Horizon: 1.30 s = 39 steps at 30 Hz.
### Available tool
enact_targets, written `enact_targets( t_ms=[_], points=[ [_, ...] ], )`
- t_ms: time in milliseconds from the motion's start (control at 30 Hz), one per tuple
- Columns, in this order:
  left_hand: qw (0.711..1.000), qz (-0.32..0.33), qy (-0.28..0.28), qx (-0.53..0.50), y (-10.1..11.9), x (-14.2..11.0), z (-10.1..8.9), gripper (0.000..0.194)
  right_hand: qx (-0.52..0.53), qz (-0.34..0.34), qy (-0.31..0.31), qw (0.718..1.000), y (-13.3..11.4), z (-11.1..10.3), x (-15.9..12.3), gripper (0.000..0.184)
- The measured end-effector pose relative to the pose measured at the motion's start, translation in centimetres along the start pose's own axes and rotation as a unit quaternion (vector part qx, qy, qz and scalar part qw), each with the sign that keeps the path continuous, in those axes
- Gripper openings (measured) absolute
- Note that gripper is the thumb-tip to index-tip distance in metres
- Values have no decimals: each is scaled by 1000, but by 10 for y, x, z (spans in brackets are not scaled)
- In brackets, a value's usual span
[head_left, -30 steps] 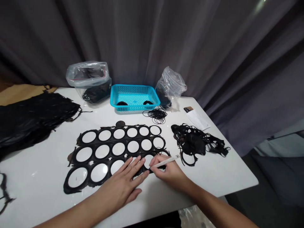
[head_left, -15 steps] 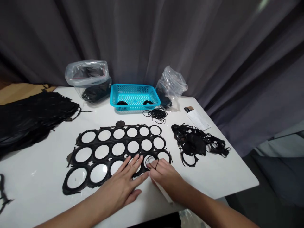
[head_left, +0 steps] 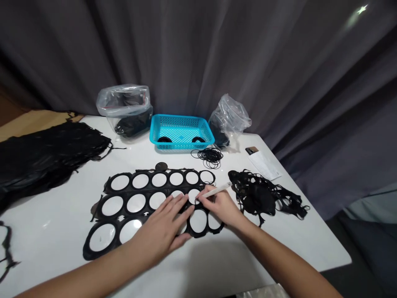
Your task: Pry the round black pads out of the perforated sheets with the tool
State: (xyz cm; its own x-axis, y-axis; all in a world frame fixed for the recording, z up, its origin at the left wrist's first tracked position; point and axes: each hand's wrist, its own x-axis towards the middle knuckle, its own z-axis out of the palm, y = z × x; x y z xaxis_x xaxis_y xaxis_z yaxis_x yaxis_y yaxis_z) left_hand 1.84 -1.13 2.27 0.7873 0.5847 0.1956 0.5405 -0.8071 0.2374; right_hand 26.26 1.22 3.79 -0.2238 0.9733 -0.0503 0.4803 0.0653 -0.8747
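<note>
A black rubber sheet with rows of large round holes lies flat on the white table. My left hand rests on it palm down, fingers stretched over the middle and front rows. In my right hand is a slim white pen-like tool, its back end pointing up to the right. The tool's tip is at a hole in the middle row, just beyond my left fingertips; a thin dark curve shows there, too small to make out. Thin black rings lie in a loose heap behind the sheet.
A blue basket holding black rings stands between two clear bags. Tangled black scraps lie right of the sheet, near a phone and white paper. Stacked black sheets occupy the left.
My right hand has moved from the front row to the middle row. The thin black loop in its fingers is gone, and the white tool now points upward. My left hand stays on the sheet.
</note>
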Motion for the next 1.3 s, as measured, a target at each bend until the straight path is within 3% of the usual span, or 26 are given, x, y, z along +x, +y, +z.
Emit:
enact_targets(
  t_ms=[200, 567, 767, 867, 933, 1000, 1067, 1133, 1167, 1233, 1300],
  points=[
    [1000, 13, 12, 19, -13, 2, 17, 55, -20, -40, -11, 999, 4, 13, 0, 11],
    [1000, 13, 15, 10, -12, -1, 18, 55, 6, -27, -21, 999, 7, 13, -2, 9],
    [1000, 15, 8, 18, -11, -1, 17, 60, -62, -82, -17, 995, 6, 14, -5, 13],
    [1000, 6, 23, 11, -10, -1, 16, 63, -155, -175, -23, 972, 10, 21, -12, 10],
    [1000, 5, 30, 7, -10, -2, 16, 63, -241, -247, -37, 938, 15, 22, -11, 14],
    [999, 7, 30, 7, -10, -2, 16, 61, -304, -275, -25, 912, 20, 12, -3, 18],
    [1000, 7, 30, 7, -10, -2, 16, 59, -333, -237, 49, 911, 24, -9, 14, 17],
    [1000, 2, 29, 5, -9, -3, 15, 58, -349, -155, 164, 910, 25, -36, 34, 18],
    [1000, 0, 27, 4, -9, -4, 14, 58, -349, -124, 188, 910, 24, -49, 43, 17],
    [1000, -4, 18, 5, -9, -4, 12, 57, -310, -71, 190, 929, 21, -66, 54, 16],
    [1000, -5, 9, 7, -10, -2, 9, 57, -217, -25, 136, 966, 17, -69, 58, 18]
  ],
)
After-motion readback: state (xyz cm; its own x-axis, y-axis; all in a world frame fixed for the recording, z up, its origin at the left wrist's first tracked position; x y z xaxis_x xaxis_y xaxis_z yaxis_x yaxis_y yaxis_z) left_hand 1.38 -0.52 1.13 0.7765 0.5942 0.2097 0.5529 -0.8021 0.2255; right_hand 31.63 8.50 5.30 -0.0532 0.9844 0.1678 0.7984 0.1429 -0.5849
